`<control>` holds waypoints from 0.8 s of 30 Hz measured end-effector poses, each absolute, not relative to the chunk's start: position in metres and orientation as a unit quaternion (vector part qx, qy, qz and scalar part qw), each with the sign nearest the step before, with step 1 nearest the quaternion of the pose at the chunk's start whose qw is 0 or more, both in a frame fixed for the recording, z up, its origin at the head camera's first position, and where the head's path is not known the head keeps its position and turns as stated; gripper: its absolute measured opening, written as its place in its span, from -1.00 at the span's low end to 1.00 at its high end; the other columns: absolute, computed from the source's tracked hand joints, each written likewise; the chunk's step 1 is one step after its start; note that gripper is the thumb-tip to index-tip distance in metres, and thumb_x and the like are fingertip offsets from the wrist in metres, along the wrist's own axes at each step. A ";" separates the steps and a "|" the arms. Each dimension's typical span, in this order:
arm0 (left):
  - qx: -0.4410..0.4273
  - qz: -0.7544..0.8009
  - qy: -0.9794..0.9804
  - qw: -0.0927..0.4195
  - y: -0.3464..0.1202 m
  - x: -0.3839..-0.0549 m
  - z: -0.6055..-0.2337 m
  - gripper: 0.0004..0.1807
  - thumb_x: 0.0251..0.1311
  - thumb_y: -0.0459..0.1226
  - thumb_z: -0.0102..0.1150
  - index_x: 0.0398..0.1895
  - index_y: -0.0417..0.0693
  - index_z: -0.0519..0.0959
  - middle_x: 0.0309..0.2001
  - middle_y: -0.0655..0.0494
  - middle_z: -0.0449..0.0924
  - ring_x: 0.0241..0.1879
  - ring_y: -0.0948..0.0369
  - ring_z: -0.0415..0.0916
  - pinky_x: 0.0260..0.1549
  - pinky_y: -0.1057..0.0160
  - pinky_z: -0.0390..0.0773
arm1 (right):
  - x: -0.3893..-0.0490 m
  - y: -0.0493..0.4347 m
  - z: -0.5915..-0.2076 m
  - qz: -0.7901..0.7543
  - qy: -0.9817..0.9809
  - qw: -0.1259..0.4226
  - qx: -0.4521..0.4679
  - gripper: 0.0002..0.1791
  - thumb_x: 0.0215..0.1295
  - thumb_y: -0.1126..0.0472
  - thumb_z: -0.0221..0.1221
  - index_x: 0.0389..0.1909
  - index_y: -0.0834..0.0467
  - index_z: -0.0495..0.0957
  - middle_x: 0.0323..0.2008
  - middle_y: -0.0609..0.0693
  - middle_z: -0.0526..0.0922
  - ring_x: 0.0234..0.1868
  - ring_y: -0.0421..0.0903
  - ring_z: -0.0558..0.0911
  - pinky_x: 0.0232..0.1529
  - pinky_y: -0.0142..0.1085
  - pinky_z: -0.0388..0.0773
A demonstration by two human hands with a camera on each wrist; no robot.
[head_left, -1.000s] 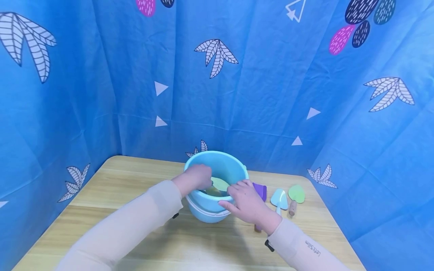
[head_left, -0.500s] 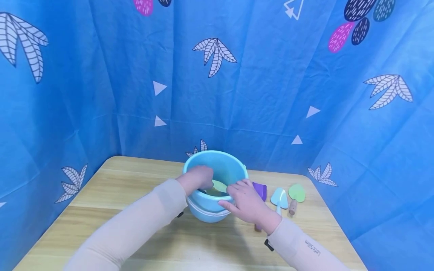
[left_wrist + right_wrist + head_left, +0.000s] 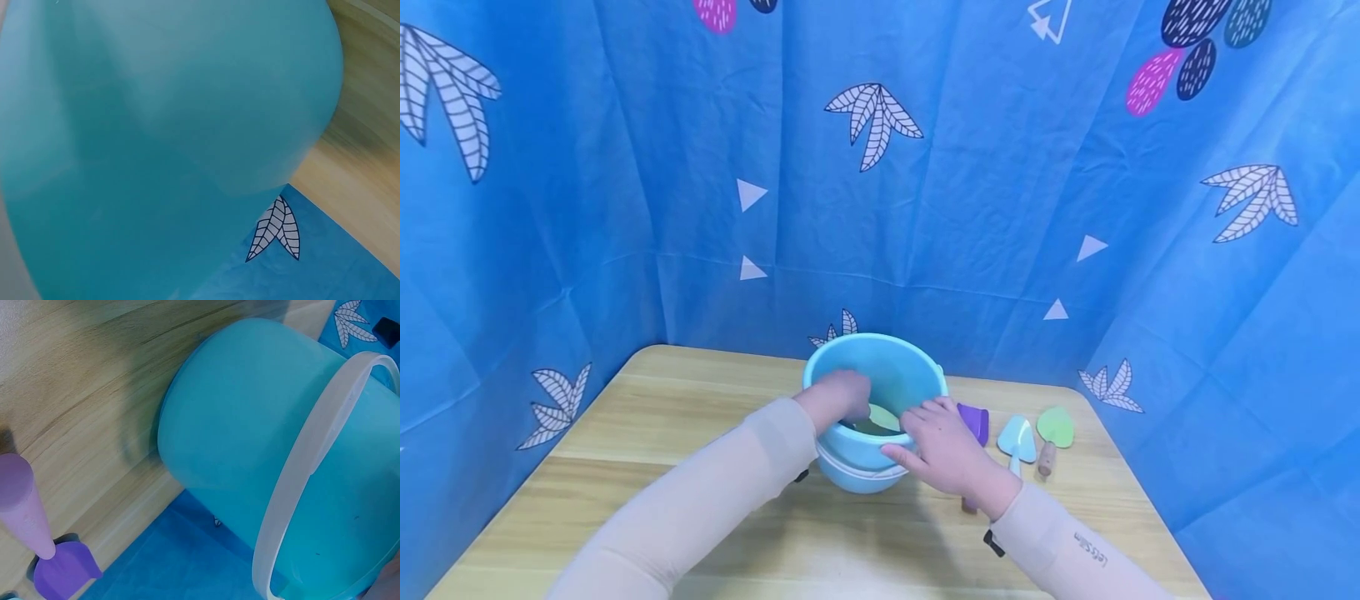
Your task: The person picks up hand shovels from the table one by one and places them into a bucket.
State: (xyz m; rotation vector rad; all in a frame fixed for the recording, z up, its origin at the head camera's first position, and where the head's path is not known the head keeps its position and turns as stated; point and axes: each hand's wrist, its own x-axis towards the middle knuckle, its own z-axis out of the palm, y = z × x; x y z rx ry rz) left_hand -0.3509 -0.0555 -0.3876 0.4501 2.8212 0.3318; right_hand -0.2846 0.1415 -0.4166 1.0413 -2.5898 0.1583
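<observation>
A light blue bucket with a white carrying handle stands on the table. My left hand reaches down inside it and seems to hold a light green toy shovel, whose blade shows beside the knuckles; the fingertips and the shovel's handle are hidden. My right hand grips the bucket's near right rim, thumb outside and fingers over the edge. The bucket's wall fills most of the left wrist view, where no fingers show.
Right of the bucket lie a purple shovel, partly behind my right hand, a light blue shovel and a green shovel with a brown handle. Blue patterned cloth hangs behind the wooden table.
My left hand has sunk slightly deeper into the bucket, and the green blade has gone down with it. The right hand keeps its hold on the rim.
</observation>
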 end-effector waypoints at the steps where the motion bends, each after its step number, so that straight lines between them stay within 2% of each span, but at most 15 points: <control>1: 0.153 0.117 0.972 0.133 -0.055 -0.351 -0.388 -0.93 0.23 -0.32 0.20 -0.24 -0.07 0.61 -0.41 0.07 0.56 -0.38 0.14 0.51 -0.24 0.17 0.53 | -0.285 0.142 -0.417 0.056 -0.913 0.172 0.367 -0.51 0.44 -0.38 -0.10 -0.47 -0.07 0.31 -0.59 -0.21 0.26 -0.39 -0.22 0.29 0.01 -0.14 0.26; 8: 0.138 0.125 0.972 0.146 -0.055 -0.351 -0.388 -0.94 0.25 -0.36 0.19 -0.24 -0.08 0.60 -0.40 0.04 0.56 -0.37 0.12 0.50 -0.20 0.16 0.53 | -0.284 0.141 -0.416 0.057 -0.913 0.170 0.366 -0.51 0.43 -0.38 -0.10 -0.45 -0.08 0.35 -0.57 -0.23 0.28 -0.36 -0.22 0.31 0.04 -0.12 0.27; 15: 0.122 0.126 0.970 0.169 -0.055 -0.352 -0.390 -0.85 0.28 -0.36 0.15 -0.11 -0.07 0.59 -0.34 0.03 0.54 -0.32 0.10 0.48 -0.17 0.15 0.51 | -0.283 0.142 -0.416 0.061 -0.911 0.174 0.368 -0.52 0.43 -0.38 -0.09 -0.44 -0.08 0.36 -0.57 -0.24 0.28 -0.36 -0.22 0.31 0.05 -0.10 0.28; 24: 0.095 0.155 0.968 0.171 -0.055 -0.349 -0.390 -0.92 0.29 -0.37 0.17 -0.21 -0.04 0.59 -0.36 0.02 0.56 -0.32 0.10 0.51 -0.16 0.12 0.50 | -0.284 0.142 -0.418 0.060 -0.911 0.176 0.368 -0.51 0.43 -0.38 -0.10 -0.44 -0.08 0.36 -0.57 -0.23 0.27 -0.36 -0.23 0.31 0.04 -0.10 0.27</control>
